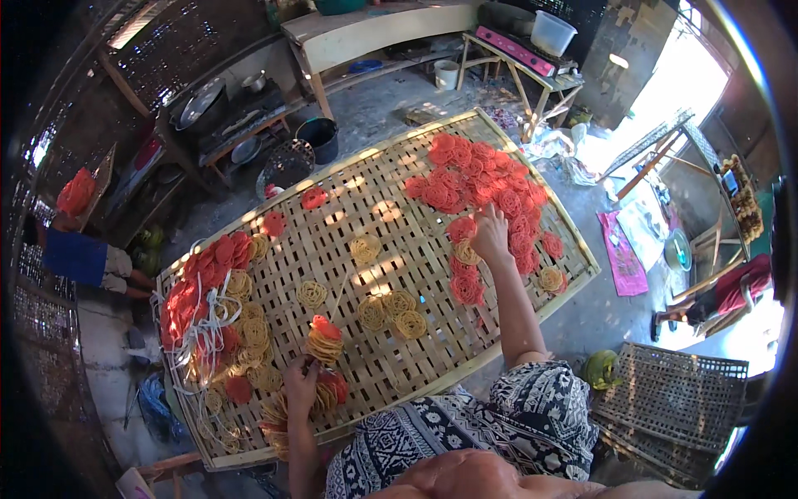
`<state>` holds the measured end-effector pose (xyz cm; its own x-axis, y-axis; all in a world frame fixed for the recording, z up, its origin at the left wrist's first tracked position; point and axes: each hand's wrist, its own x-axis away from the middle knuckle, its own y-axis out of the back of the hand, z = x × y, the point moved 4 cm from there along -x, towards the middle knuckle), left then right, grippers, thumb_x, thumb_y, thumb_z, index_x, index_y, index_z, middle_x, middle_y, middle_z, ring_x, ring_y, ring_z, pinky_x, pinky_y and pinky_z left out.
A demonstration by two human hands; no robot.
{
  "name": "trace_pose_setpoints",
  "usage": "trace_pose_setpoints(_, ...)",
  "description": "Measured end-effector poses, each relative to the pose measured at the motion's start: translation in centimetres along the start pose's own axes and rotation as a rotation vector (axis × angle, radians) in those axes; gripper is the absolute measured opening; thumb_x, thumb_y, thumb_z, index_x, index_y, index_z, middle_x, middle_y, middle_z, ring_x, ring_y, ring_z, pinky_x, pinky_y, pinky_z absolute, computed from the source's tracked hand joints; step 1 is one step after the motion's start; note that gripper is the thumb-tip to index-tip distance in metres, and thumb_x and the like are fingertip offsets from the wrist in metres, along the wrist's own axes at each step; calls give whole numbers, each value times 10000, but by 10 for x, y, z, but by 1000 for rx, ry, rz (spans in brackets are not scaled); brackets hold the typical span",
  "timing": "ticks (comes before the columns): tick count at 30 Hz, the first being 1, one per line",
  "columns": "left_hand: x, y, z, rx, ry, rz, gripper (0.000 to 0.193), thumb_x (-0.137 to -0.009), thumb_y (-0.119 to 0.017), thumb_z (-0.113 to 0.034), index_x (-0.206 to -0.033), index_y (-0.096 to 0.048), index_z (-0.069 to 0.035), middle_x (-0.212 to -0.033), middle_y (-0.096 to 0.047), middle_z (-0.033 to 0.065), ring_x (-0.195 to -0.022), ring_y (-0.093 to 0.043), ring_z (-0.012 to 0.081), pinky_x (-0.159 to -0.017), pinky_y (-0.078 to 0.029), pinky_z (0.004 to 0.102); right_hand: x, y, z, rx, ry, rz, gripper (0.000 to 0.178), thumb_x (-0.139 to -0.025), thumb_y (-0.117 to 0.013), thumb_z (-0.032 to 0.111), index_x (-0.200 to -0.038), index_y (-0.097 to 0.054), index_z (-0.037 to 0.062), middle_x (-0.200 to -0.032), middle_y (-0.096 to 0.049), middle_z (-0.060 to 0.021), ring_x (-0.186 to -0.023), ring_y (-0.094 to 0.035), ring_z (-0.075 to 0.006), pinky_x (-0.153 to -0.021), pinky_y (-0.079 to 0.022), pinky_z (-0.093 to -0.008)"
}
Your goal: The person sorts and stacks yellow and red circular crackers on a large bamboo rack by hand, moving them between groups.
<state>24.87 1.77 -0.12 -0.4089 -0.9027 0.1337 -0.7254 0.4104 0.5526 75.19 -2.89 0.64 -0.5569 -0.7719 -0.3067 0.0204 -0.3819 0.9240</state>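
Note:
A large woven bamboo rack [399,358] lies in front of me with round, lacy crackers on it. My left hand [301,381] is closed at the lower edge of a small stack of yellow crackers [326,345] with a red one on top; its fingertips are partly hidden. My right hand [491,234] stretches to the far right, its fingers apart and touching the edge of a heap of red crackers [478,170]. Single yellow crackers [364,249] are spread over the middle of the rack. More red crackers [218,264] overlap along its left side.
Pale strips [204,312] are tangled over the left crackers. Beyond the rack stand a black bucket [319,140] and a wooden bench [382,41]. A person in blue [76,256] is at the left; another in a red top [740,291] is at the right. Woven trays [682,395] lie lower right.

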Motion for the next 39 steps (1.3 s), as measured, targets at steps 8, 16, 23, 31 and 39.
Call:
trace_pose_setpoints(8,4,1,-1,37,-86,-130,164,-857,-627,-116,-960,-643,10,-826,-639,113,-703,-580,196,-660,-454,308,12,1,107,-987,-79,209,211,-840,-677,145,-966,-652,-22,-793,-672,-86,-665,-600,-127,-632,-469,-300)
trace_pose_setpoints(16,11,0,13,140,-126,-122,151,-856,-643,-143,-937,-657,-16,-789,-646,93,-627,-553,184,-607,-443,314,52,14,205,-1233,-30,298,222,-871,-661,173,-944,-653,-36,-750,-652,-35,-659,-562,-70,-624,-451,-246)
trace_pose_setpoints(23,16,8,-10,144,-98,-69,124,-892,-620,-108,-957,-632,-3,-787,-632,81,-712,-545,156,-654,-437,327,66,22,222,-1236,-4,207,193,-856,-681,145,-914,-651,-36,-734,-654,-29,-676,-580,-71,-632,-464,-242)
trace_pose_setpoints(31,15,9,-8,167,-189,-91,123,-890,-633,-124,-939,-642,-12,-762,-624,73,-666,-531,155,-613,-431,325,81,48,230,-1062,97,-36,130,-853,-674,101,-911,-650,-13,-714,-645,-54,-636,-576,-88,-619,-461,-254)
trace_pose_setpoints(39,16,11,-7,197,-171,-116,132,-885,-646,-133,-926,-646,-8,-735,-611,67,-647,-513,133,-592,-423,313,102,41,243,-1181,309,491,240,-893,-652,206,-972,-659,-21,-737,-635,-27,-677,-559,-82,-645,-463,-256)
